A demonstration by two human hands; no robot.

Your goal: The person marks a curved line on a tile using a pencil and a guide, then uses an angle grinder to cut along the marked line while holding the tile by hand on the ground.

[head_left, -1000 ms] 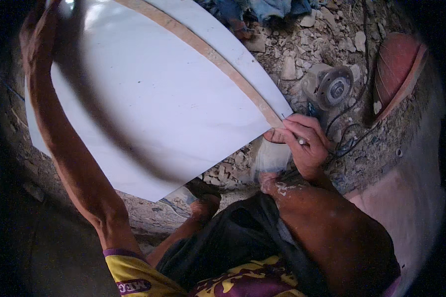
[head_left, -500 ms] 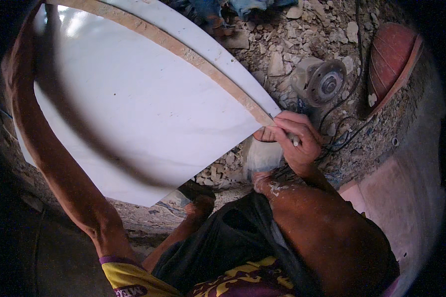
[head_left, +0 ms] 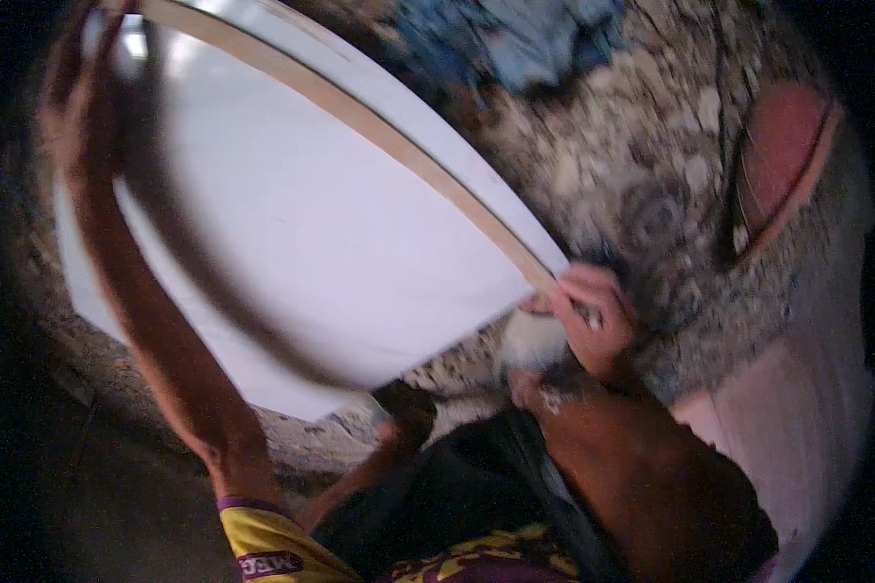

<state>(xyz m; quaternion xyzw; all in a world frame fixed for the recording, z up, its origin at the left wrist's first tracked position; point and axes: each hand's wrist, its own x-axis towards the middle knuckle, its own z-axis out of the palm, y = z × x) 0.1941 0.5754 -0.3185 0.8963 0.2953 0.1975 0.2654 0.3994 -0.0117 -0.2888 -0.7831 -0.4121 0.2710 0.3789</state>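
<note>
The strip (head_left: 389, 139) lies lengthwise along the right edge of the white panel (head_left: 262, 214), right hand (head_left: 601, 316) pinching its near end, left hand (head_left: 83, 121) toward its far end, grip indistinct.

Left of the dark shorts (head_left: 447, 496), a yellow sleeve (head_left: 287, 534) with purple edging (head_left: 253, 503) and lettered patch (head_left: 270, 565); below them, maroon-and-yellow shirt cloth (head_left: 476, 566).

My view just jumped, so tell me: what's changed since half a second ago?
Panel, strip, right hand and grinder all sit lower and slightly right in the picture, likely head motion. More blue cloth shows at the top. No grip visibly taken or released. Unchanged: the strip lies across the panel, right hand at its near end, left hand toward its far end.
</note>
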